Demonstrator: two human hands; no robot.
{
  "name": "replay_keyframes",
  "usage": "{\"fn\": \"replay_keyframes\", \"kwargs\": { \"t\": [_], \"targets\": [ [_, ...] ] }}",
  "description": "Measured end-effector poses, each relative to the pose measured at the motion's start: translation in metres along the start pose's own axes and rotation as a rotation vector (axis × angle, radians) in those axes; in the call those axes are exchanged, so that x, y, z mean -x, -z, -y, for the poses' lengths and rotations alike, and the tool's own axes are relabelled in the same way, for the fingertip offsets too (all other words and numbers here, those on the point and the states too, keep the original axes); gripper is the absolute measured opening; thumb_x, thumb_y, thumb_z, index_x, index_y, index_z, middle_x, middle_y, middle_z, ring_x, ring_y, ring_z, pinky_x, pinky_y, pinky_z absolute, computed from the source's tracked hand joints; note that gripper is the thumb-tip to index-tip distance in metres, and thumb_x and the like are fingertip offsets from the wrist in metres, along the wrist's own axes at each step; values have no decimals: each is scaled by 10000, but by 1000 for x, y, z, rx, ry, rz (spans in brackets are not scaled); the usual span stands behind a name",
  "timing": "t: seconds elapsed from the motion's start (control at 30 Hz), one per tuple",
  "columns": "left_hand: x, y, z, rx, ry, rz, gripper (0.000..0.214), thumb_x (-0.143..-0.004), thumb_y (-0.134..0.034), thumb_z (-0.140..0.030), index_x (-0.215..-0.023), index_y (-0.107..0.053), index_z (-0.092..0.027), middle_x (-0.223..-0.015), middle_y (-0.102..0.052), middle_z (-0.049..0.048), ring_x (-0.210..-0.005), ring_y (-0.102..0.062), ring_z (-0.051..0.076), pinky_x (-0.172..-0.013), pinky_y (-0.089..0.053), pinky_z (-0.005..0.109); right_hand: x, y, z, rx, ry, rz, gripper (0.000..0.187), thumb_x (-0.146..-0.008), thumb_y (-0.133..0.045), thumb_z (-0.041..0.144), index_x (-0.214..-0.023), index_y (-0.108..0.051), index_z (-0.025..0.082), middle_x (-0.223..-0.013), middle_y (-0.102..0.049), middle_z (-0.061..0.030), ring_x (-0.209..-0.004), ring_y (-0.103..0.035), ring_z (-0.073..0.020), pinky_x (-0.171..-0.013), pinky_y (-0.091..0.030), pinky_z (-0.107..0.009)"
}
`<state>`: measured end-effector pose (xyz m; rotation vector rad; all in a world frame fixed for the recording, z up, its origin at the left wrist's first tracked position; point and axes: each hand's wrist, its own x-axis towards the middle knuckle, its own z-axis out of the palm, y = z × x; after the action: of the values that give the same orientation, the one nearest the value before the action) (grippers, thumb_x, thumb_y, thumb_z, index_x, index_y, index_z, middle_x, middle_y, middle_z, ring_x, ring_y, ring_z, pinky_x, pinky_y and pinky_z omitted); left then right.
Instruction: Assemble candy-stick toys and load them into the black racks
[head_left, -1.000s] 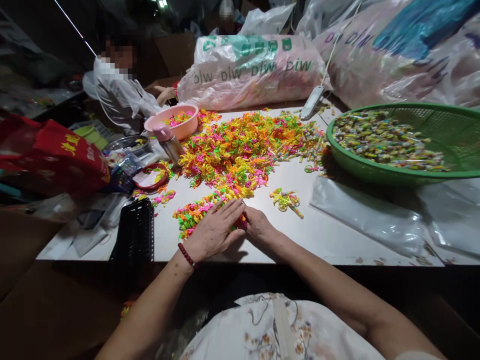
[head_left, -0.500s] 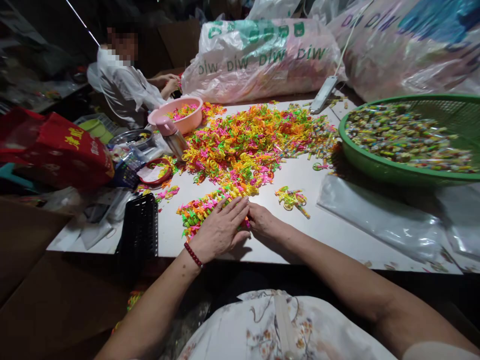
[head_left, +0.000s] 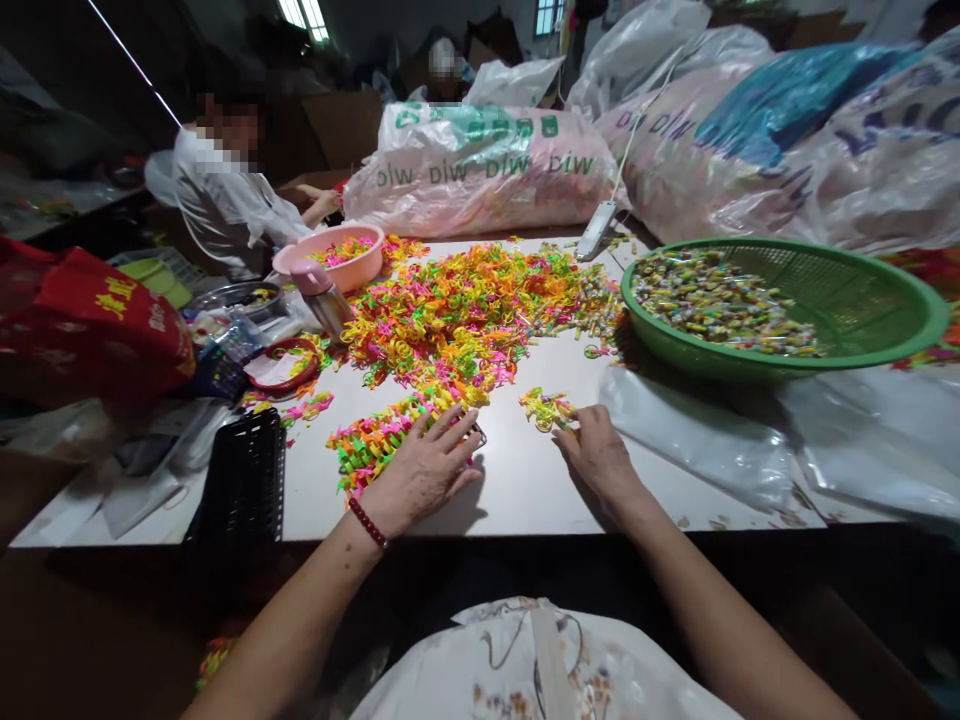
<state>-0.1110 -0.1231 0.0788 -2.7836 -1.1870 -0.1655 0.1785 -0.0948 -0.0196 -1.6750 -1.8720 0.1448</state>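
Observation:
My left hand (head_left: 424, 465), a dark red bead bracelet (head_left: 368, 523) at its wrist, lies with fingers stretched over neat rows of small coloured plastic pieces (head_left: 367, 440). A bit of a dark frame edge shows by its fingertips. To the right, my right hand (head_left: 600, 455) has its thumb and fingers drawn together at the end of a small cluster of yellow and orange plastic pieces (head_left: 545, 408). What lies between those fingers is hidden. Beyond both hands spreads a large loose heap of bright plastic pieces (head_left: 465, 310).
A green basket (head_left: 780, 365) of small wrapped pieces stands right, above clear plastic bags (head_left: 697, 440). Left are black racks (head_left: 238, 470), a red dish (head_left: 281, 368), a flask (head_left: 322, 305) and a pink basin (head_left: 360, 270). Large sacks (head_left: 480, 185) and a co-worker (head_left: 232, 205) are behind.
My right hand has left my left hand's side and moved right to the small cluster. The left hand stays on the rows, its fingers slightly more spread. The view has tilted up and shifted right.

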Motion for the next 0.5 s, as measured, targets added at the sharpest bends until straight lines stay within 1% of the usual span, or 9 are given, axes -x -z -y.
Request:
{"fn": "replay_keyframes", "kwargs": {
  "t": [0.07,0.13,0.23,0.33,0.4,0.5],
  "targets": [
    [-5,-4,-2,24,38,-10,330,-958,-434,-344,-1224,-554,-190,-1454,-467,103,-1367,-386,259,-1072,-369,473,-1,2,-7,71,1,68,156,-898,-522,304,-953,-599,179,-948,-533,-91,-795,-557,-219,-734,-451,-339],
    [-7,-7,-2,49,63,-22,284,-959,-423,-255,-1188,-573,-177,-1409,-516,102,-1321,-445,234,-1040,-411,435,-2,2,-7,97,18,102,163,-920,-472,274,-892,-604,183,-879,-544,-80,-765,-552,-213,-737,-439,-336],
    [-4,-7,-1,83,41,-14,263,-949,-405,-172,-1122,-603,-169,-1394,-532,98,-1287,-484,215,-1018,-442,412,-1,1,-4,66,19,73,168,-925,-453,267,-885,-590,179,-852,-578,-91,-789,-559,-230,-747,-429,-341],
    [4,-2,-1,144,-19,20,235,-940,-424,-169,-1058,-626,-187,-1396,-536,67,-1289,-485,203,-1034,-444,402,2,2,-4,-10,-36,40,157,-914,-468,300,-928,-569,181,-867,-616,-90,-798,-572,-234,-729,-426,-336],
    [10,1,-2,176,-46,35,235,-944,-429,-192,-1071,-626,-206,-1409,-527,39,-1293,-481,198,-1037,-446,395,3,4,-5,-57,-91,26,163,-899,-484,326,-921,-564,185,-858,-629,-78,-763,-576,-223,-703,-426,-330],
    [16,0,-3,167,-29,20,315,-946,-428,-196,-1230,-563,-221,-1469,-459,36,-1294,-481,201,-1019,-463,398,-1,6,-7,-113,-139,-12,172,-876,-504,342,-868,-576,185,-821,-635,-69,-717,-577,-210,-687,-434,-328]
  ]
}}
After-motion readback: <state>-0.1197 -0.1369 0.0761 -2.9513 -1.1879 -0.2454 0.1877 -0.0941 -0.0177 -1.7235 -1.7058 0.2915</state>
